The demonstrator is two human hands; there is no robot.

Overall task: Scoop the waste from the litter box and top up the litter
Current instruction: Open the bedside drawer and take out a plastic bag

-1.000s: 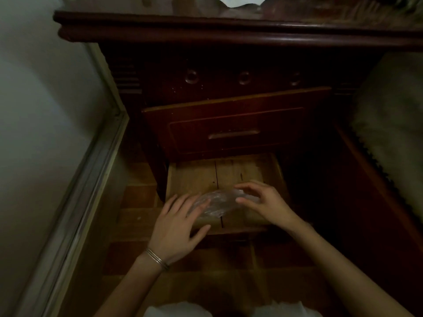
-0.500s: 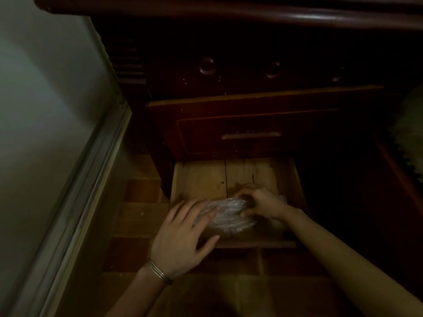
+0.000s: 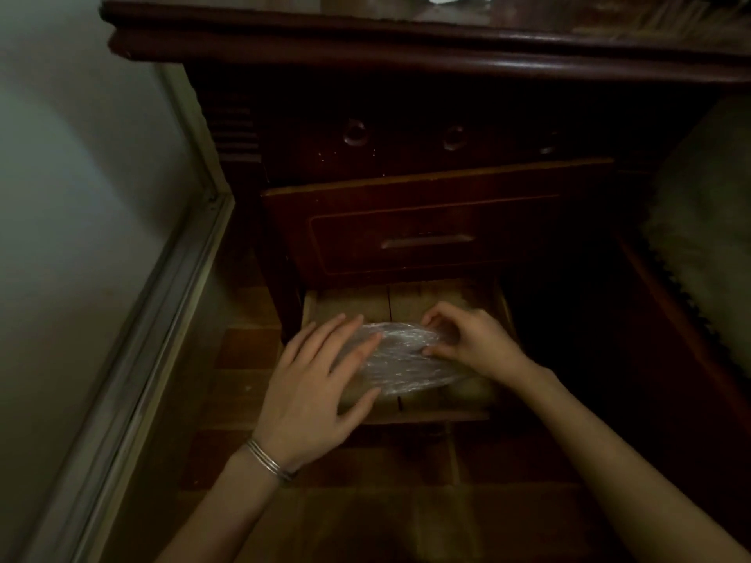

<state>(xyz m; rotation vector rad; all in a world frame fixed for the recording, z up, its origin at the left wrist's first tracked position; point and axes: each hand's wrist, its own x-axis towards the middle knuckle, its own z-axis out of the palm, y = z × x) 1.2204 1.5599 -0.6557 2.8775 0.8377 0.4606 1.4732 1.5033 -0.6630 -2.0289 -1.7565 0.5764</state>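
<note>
A crumpled clear plastic bag (image 3: 400,359) lies in the pulled-out bottom drawer (image 3: 349,304), towards its front edge, on the bare wooden bottom. The left hand (image 3: 313,384) rests flat on the bag's left part, fingers straight and spread, thumb out along the near side. The right hand (image 3: 475,339) is at the bag's right end with its fingers curled. In this dim light it looks to be pinching the film between thumb and forefinger, though the contact itself is hard to make out. A set of thin metal bangles (image 3: 270,461) sits on the left wrist.

Right above the hands, a second drawer (image 3: 508,221) juts out and overhangs the back of the open one; it has a pale bar handle (image 3: 426,240). Higher up the dark wooden cabinet (image 3: 406,54) there are round ring pulls (image 3: 355,134). A pale wall (image 3: 81,197) with a metal-framed edge runs down the left. Brown floor tiles (image 3: 244,351) show below the drawer. A light fringed cushion (image 3: 707,237) lies to the right, well apart from the hands.
</note>
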